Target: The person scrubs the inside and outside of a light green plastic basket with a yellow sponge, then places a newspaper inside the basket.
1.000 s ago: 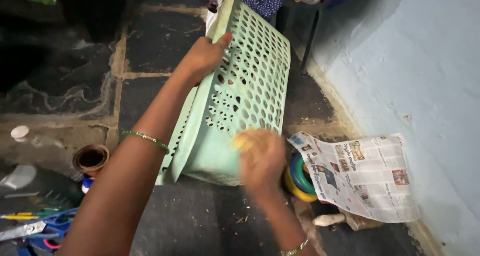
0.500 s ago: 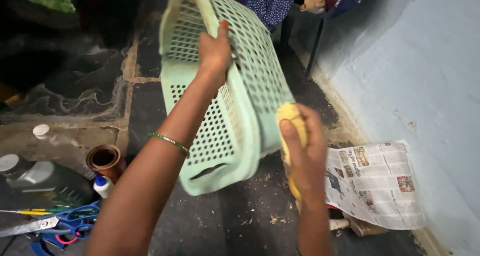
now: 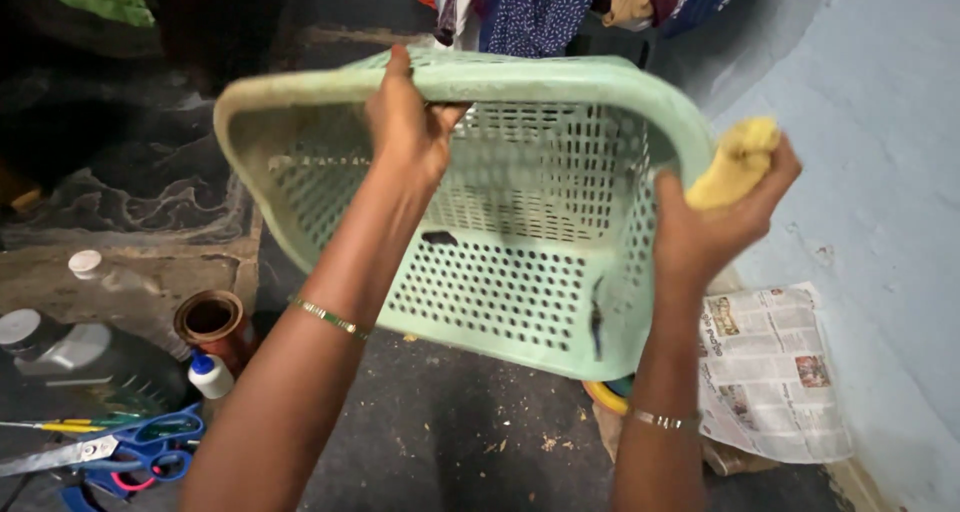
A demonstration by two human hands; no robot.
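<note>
The left hand (image 3: 405,122) grips the far rim of a pale green plastic basket (image 3: 500,272), fingers curled over the edge, and holds it up off the floor, tipped so its open mouth faces the camera. The basket is full of small holes in its walls and base, and nothing lies inside it. The right hand (image 3: 715,212) is clenched around a wadded yellow cloth (image 3: 738,157) and presses it against the near right corner of the rim. Both wrists wear thin metal bangles.

As for progress, it looks like a wiping job under way: the cloth is on the rim only, and the inner walls and base show dull, dusty patches, so I judge most of the inside is yet to be cleaned. How clean the outside is cannot be told from this angle.

Below the basket lies a dark floor (image 3: 450,442) with scattered crumbs. To the right, a spread newspaper (image 3: 770,372) sits against the blue wall (image 3: 880,172). To the left are blue-handled scissors (image 3: 120,450), a small white bottle with a blue cap (image 3: 210,374), a brown round tin (image 3: 212,320) and clear plastic bottles (image 3: 60,337). Clothes (image 3: 560,2) hang at the top
</note>
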